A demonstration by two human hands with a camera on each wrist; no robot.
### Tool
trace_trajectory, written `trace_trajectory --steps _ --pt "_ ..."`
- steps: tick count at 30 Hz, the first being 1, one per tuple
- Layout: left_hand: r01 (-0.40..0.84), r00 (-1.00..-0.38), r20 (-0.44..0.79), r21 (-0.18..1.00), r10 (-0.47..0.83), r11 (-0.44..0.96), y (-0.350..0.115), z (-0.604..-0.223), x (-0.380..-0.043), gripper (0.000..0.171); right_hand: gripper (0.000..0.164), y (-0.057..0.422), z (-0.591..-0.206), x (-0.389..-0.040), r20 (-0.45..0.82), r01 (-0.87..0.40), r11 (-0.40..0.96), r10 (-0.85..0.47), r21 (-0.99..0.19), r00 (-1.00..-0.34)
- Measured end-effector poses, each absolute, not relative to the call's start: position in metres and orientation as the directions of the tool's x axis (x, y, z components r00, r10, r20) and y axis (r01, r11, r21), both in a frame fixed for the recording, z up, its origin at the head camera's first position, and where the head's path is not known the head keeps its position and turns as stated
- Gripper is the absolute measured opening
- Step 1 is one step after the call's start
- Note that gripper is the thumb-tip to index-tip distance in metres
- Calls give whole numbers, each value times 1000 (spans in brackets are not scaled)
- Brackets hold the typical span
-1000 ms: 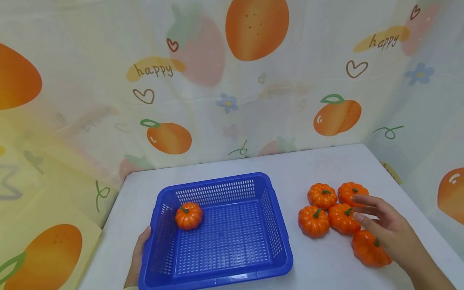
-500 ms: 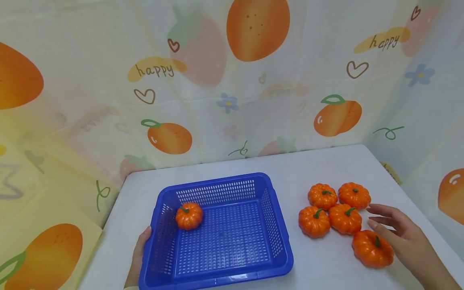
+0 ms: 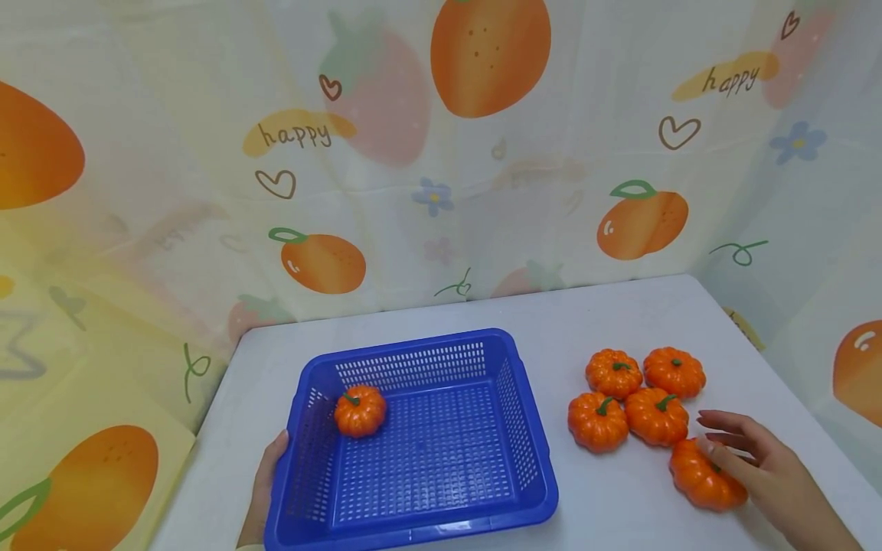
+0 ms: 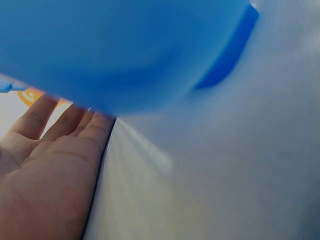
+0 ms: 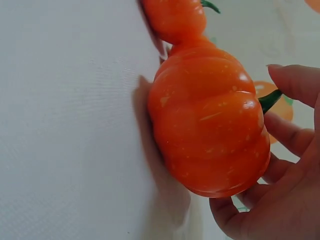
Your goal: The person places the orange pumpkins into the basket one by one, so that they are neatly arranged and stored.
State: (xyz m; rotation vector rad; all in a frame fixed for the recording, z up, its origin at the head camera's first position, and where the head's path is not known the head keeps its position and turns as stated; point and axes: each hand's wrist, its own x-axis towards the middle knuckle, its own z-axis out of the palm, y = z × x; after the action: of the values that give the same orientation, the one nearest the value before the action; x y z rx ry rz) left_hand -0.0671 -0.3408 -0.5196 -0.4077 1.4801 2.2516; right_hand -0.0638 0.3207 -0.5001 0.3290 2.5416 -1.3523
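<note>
A blue plastic basket sits on the white table, with one small orange pumpkin in its far left part. My left hand rests against the basket's left side; in the left wrist view its fingers lie fairly straight beneath the blue rim. On the right, my right hand is at the nearest pumpkin of a group. In the right wrist view the thumb is by the green stem and the other fingers reach round the pumpkin's side, loosely bent. No firm hold shows.
Several more pumpkins cluster just beyond, among them one at the left, one in the middle and one at the back right. A fruit-printed cloth hangs behind the white table.
My right hand has drawn back from the rear pumpkins toward the nearest one and come down over it. The left hand, basket and pumpkins look unmoved.
</note>
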Motion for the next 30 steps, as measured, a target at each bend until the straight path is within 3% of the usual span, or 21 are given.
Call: trace_trajectory --steps 7,17,30 --pt "-485 -875 -450 803 180 -347 -342 -520 -67 58 84 320 -507 -64 -358 344 568 92 -747 -929" --pt "-505 -861 -427 780 276 -370 -343 -519 -66 60 80 324 -514 -60 -352 323 621 79 -715 -933" --pt "-523 -852 -449 761 270 -384 -344 -520 -66 61 74 326 -515 -56 -369 326 593 53 -736 -928"
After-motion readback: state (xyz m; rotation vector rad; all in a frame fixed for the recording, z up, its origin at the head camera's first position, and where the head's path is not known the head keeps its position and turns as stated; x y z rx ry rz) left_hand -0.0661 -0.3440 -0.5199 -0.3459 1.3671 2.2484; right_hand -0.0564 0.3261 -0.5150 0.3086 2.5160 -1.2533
